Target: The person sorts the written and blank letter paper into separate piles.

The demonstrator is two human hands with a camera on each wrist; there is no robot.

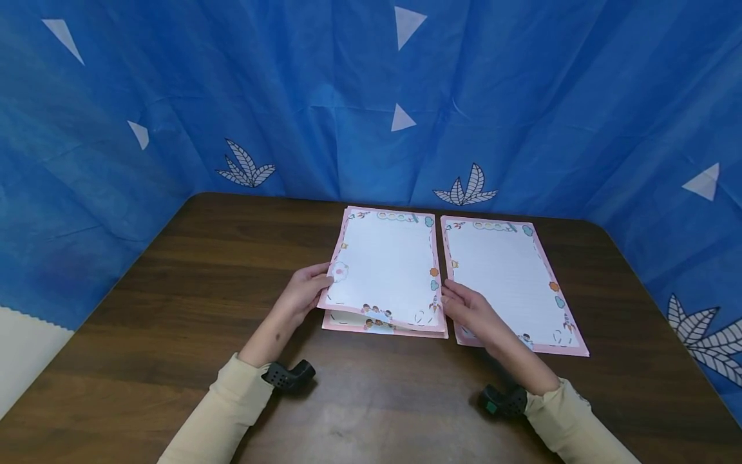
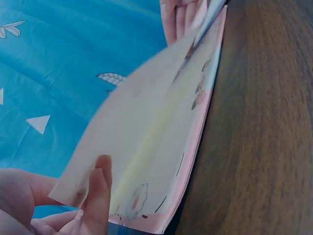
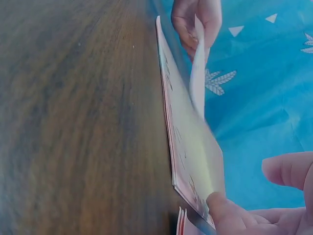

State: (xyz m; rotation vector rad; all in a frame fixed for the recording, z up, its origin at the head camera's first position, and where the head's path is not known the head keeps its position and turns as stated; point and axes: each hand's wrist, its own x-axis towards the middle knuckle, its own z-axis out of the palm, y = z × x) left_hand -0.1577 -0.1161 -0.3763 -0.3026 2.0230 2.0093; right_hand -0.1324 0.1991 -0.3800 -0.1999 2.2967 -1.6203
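A sheet of paper point(image 1: 385, 264) with a pink cartoon border is raised along its near edge over a matching stack of paper point(image 1: 385, 327). My left hand point(image 1: 304, 290) pinches its left edge, one finger point(image 2: 100, 191) against the underside. In the left wrist view the sheet bows upward. My right hand point(image 1: 472, 312) is at the sheet's right edge; in the right wrist view one fingertip point(image 3: 215, 200) touches the paper there, while another digit point(image 3: 286, 169) stands apart from it. Behind that hand lies a second paper stack point(image 1: 501, 283), partly covered by it.
The papers lie on a dark wooden table point(image 1: 220, 258). A blue curtain point(image 1: 348, 96) with white triangles and leaf prints hangs along the back and sides. Black wrist devices point(image 1: 288, 376) sit at both cream sleeves point(image 1: 217, 412).
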